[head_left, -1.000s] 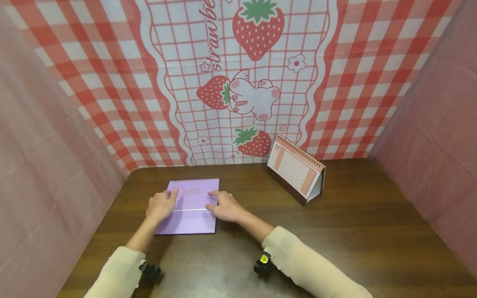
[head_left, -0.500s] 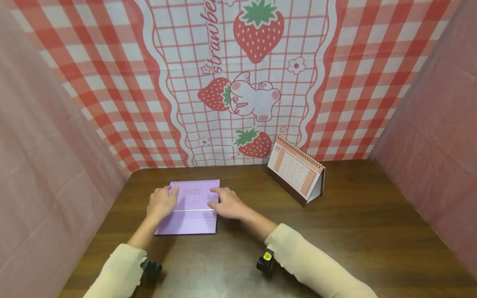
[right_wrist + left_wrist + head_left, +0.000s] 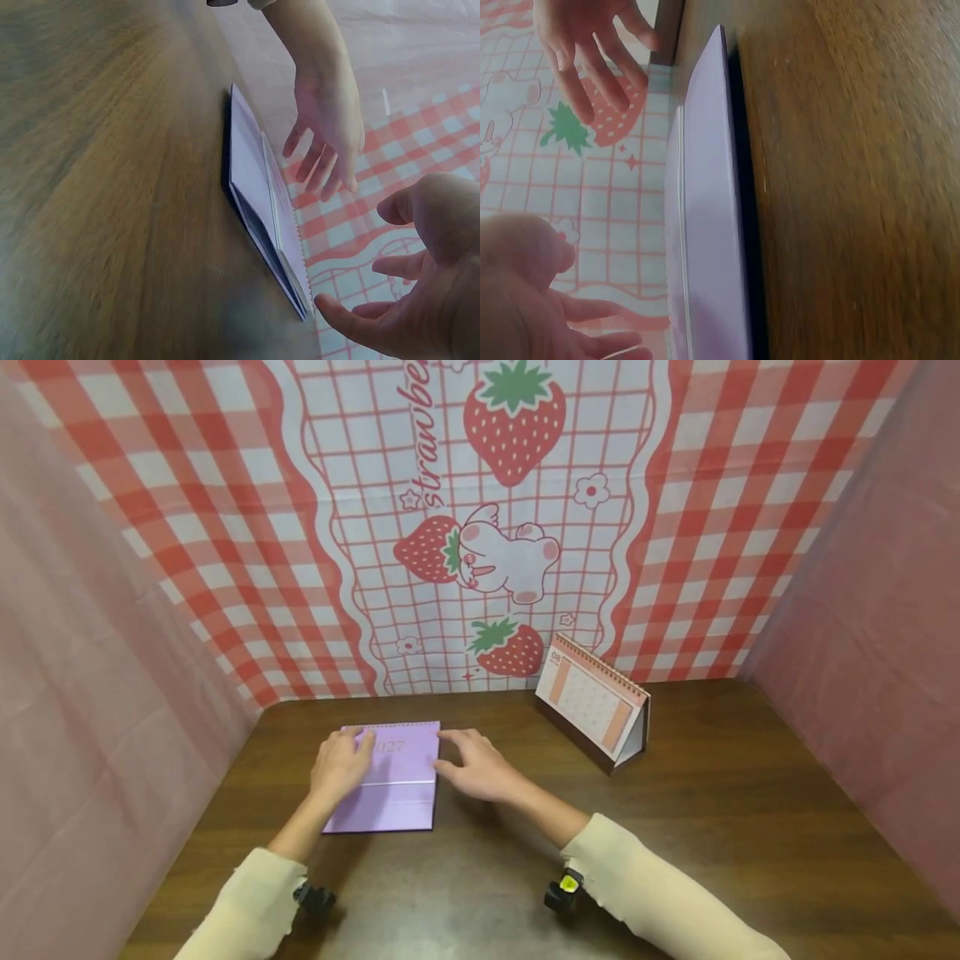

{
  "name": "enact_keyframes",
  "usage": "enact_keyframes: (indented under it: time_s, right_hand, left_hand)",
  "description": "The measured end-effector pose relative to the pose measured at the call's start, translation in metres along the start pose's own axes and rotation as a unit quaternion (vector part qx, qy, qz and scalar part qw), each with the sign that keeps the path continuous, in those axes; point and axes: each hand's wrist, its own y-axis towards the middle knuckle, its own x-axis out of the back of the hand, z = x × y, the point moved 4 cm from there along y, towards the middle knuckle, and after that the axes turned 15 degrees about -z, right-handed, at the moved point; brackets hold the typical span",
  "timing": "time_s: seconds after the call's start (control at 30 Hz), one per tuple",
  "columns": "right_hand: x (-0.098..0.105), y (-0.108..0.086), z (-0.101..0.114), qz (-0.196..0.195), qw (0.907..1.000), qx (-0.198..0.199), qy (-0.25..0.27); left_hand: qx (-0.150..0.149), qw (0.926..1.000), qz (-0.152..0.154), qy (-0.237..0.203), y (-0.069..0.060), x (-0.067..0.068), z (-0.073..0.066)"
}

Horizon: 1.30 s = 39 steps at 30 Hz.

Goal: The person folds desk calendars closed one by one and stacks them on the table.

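Note:
A purple calendar point(image 3: 397, 806) marked 2027 lies flat at the left of the table, its spiral edge toward the back. Over its left side, the left hand point(image 3: 339, 766) hovers with relaxed, spread fingers. The right hand point(image 3: 480, 768) is just beyond the right edge, fingers apart and holding nothing. In the left wrist view, a gap shows between the left hand point(image 3: 532, 300) and the calendar point(image 3: 709, 187). From the right wrist view, the right hand point(image 3: 420, 277) is beside the calendar's point(image 3: 249, 154) spiral end; whether a fingertip touches it is unclear.
A pink-and-white desk calendar point(image 3: 592, 697) stands propped like a tent at the back right of the wooden table point(image 3: 712, 827). Behind is a red checked cloth point(image 3: 705, 527) with strawberries; pink cloth hangs at both sides.
The left hand has shifted right over the purple calendar, covering part of the 2027 print. The right hand has moved right, off the calendar's edge. The calendar looks nearly unmoved.

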Motion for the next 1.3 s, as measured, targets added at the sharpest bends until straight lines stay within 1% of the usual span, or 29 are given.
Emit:
enact_keyframes:
  time_s: [0.1,0.2,0.23,0.43,0.5,0.57,0.87,1.03,1.1,1.13,1.17,1.2,1.3]
  right_hand:
    - [0.012,-0.009,0.000,-0.006,0.9999,0.006,0.008]
    - [0.026,-0.019,0.004,-0.004,0.9999,0.000,0.011]
    - [0.026,-0.019,0.000,-0.002,0.9997,-0.008,0.021]
    - [0.080,-0.043,0.045,0.006,0.9979,-0.044,0.048]
    - [0.091,-0.048,0.049,0.003,0.9977,-0.052,0.044]
    - [0.099,-0.051,0.049,-0.001,0.9977,-0.058,0.035]
    - [0.127,-0.059,0.035,-0.029,0.9985,-0.044,0.017]
    - [0.140,-0.067,0.026,-0.048,0.9984,-0.030,0.010]
    - [0.144,-0.070,0.018,-0.060,0.9979,-0.022,0.015]
    - [0.142,-0.070,0.007,-0.073,0.9972,-0.007,0.015]
    - [0.142,-0.071,0.000,-0.079,0.9967,0.000,0.014]
    - [0.142,-0.072,-0.008,-0.088,0.9960,0.006,0.016]
    - [0.139,-0.073,-0.032,-0.117,0.9925,0.035,0.010]
  left_hand:
    - [-0.004,0.9998,-0.007,-0.018,-0.003,-0.003,-0.009]
    - [-0.023,0.9993,-0.009,-0.028,-0.005,-0.009,-0.017]
    - [-0.029,0.9991,-0.013,-0.028,-0.005,-0.011,-0.019]
    - [-0.051,0.9982,-0.013,-0.029,-0.005,-0.025,-0.034]
    - [-0.060,0.9975,-0.014,-0.034,-0.006,-0.028,-0.040]
    - [-0.068,0.9968,-0.014,-0.039,-0.007,-0.031,-0.047]
    - [-0.096,0.9931,-0.007,-0.067,-0.014,-0.045,-0.080]
    - [-0.115,0.9889,0.008,-0.093,-0.019,-0.049,-0.096]
    - [-0.124,0.9868,0.014,-0.103,-0.022,-0.049,-0.101]
    - [-0.127,0.9861,0.013,-0.107,-0.023,-0.050,-0.103]
    - [-0.127,0.9854,0.015,-0.112,-0.024,-0.050,-0.105]
    - [-0.133,0.9838,0.019,-0.119,-0.030,-0.041,-0.111]
    - [-0.132,0.9807,0.018,-0.143,-0.033,-0.040,-0.119]
